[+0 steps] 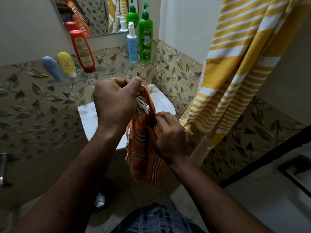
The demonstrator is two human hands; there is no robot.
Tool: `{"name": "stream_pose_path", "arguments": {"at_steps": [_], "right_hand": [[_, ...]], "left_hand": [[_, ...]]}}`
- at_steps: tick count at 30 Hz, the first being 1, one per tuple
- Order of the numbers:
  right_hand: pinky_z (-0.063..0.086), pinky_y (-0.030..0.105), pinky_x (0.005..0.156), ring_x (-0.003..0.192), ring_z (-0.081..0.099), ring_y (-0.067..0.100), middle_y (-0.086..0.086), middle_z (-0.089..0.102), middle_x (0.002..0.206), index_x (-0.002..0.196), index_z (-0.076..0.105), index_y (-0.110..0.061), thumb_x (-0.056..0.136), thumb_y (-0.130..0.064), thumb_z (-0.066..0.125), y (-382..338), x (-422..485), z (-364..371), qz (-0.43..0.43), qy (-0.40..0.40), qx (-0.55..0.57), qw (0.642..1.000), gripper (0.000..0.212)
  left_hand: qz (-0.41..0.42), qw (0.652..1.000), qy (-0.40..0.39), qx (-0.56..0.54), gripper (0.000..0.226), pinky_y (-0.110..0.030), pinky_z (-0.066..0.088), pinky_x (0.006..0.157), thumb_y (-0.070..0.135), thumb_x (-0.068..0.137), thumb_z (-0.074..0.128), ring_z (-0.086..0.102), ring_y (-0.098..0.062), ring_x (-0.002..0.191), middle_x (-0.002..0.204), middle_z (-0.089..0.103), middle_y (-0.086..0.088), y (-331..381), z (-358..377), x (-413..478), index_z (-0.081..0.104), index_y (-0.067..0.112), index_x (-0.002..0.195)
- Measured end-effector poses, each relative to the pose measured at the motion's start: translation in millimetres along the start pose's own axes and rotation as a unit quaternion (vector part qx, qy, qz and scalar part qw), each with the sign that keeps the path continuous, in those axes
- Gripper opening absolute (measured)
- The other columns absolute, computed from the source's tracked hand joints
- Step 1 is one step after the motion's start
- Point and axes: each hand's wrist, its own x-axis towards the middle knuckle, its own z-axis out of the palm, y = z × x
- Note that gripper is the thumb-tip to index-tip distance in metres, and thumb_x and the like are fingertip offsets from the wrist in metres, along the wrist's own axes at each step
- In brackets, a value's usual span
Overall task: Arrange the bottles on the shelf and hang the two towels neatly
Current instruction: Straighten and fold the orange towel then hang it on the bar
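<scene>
An orange striped towel [144,157] with white fringe hangs bunched between my hands above the sink. My left hand [116,100] grips its top end, fingers curled round the cloth. My right hand [170,137] pinches its edge lower down. A yellow-and-white striped towel [235,73] hangs at the right wall. On the glass shelf [114,68] stand a blue tube [52,68], a yellow tube [67,64] and a red bottle [82,51] at the left, and a white-blue pump bottle [132,46] beside a green pump bottle [145,39] at the right.
A white sink [87,118] sits below the shelf, partly hidden by my hands. A mirror [94,14] hangs above the shelf. A metal tap [3,165] shows at the far left. A dark frame [269,155] crosses the lower right.
</scene>
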Motion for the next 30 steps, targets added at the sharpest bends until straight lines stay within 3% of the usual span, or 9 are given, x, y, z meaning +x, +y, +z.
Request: {"name": "stream_pose_path", "arguments": {"at_steps": [4, 7, 10, 15, 18, 25, 30], "right_hand": [[0.055, 0.040, 0.078, 0.092, 0.065, 0.028, 0.011, 0.071, 0.104, 0.105, 0.075, -0.003, 0.095, -0.016, 0.076, 7.8, 4.8, 6.7, -0.006, 0.022, -0.020, 1.000, 0.016], [0.057, 0.036, 0.075, 0.087, 0.068, 0.024, 0.009, 0.073, 0.097, 0.096, 0.077, -0.004, 0.088, -0.004, 0.077, 11.2, 5.9, 2.7, 0.009, 0.043, 0.022, 0.999, 0.009], [0.055, 0.024, 0.072, 0.082, 0.068, 0.013, 0.001, 0.074, 0.089, 0.089, 0.077, -0.009, 0.088, -0.008, 0.078, 17.3, 6.3, -11.0, 0.069, 0.064, 0.097, 0.991, 0.002], [0.055, 0.025, 0.061, 0.071, 0.069, 0.008, -0.005, 0.073, 0.078, 0.083, 0.076, -0.013, 0.086, -0.014, 0.085, 29.0, 8.6, -25.8, 0.145, 0.038, 0.161, 0.975, 0.010], [0.057, 0.025, 0.063, 0.071, 0.069, 0.010, -0.007, 0.071, 0.078, 0.085, 0.070, -0.012, 0.082, -0.013, 0.088, 32.8, 8.1, -28.5, 0.178, 0.022, 0.176, 0.968, 0.018], [0.060, 0.025, 0.075, 0.082, 0.074, 0.007, -0.007, 0.077, 0.088, 0.103, 0.076, -0.016, 0.082, -0.009, 0.086, 31.7, 9.8, -30.3, 0.153, 0.017, 0.171, 0.973, 0.025], [0.056, 0.023, 0.074, 0.085, 0.069, 0.007, -0.007, 0.075, 0.089, 0.090, 0.080, -0.018, 0.084, -0.009, 0.081, 29.8, 14.2, -31.6, 0.139, 0.015, 0.141, 0.980, 0.012]], "left_hand": [[0.012, 1.000, 0.002, -0.009, 0.024, -0.036, 0.063, 0.068, 0.027, 0.096, 0.069, 0.075, -0.011, 0.065, 0.072, 0.076, 0.004, 1.3, 0.4, 0.9, 0.074, 0.027, 0.073], [0.013, 1.000, 0.022, -0.003, 0.024, -0.032, 0.062, 0.065, 0.029, 0.096, 0.069, 0.075, -0.010, 0.063, 0.071, 0.076, 0.005, -2.4, -1.6, 4.8, 0.074, 0.027, 0.073], [0.010, 0.999, 0.044, 0.029, 0.024, -0.031, 0.062, 0.064, 0.031, 0.096, 0.070, 0.073, -0.007, 0.063, 0.071, 0.074, 0.007, -12.5, -9.5, 11.4, 0.071, 0.030, 0.072], [-0.025, 0.997, 0.052, 0.041, 0.027, -0.034, 0.064, 0.069, 0.028, 0.095, 0.071, 0.072, -0.010, 0.061, 0.067, 0.072, 0.006, -34.9, -15.4, 10.3, 0.071, 0.027, 0.068], [-0.028, 0.998, 0.044, 0.024, 0.027, -0.033, 0.063, 0.071, 0.027, 0.094, 0.071, 0.073, -0.013, 0.063, 0.066, 0.072, 0.005, -39.4, -12.4, 7.6, 0.071, 0.027, 0.068], [-0.015, 0.999, 0.044, 0.014, 0.028, -0.027, 0.061, 0.069, 0.026, 0.095, 0.071, 0.071, -0.007, 0.059, 0.062, 0.071, 0.010, -39.3, -10.8, 7.7, 0.071, 0.030, 0.067], [0.021, 0.996, 0.047, 0.071, 0.028, -0.016, 0.055, 0.060, 0.026, 0.096, 0.068, 0.068, 0.003, 0.059, 0.067, 0.069, 0.015, -39.2, -11.1, 4.4, 0.068, 0.035, 0.069]]}}
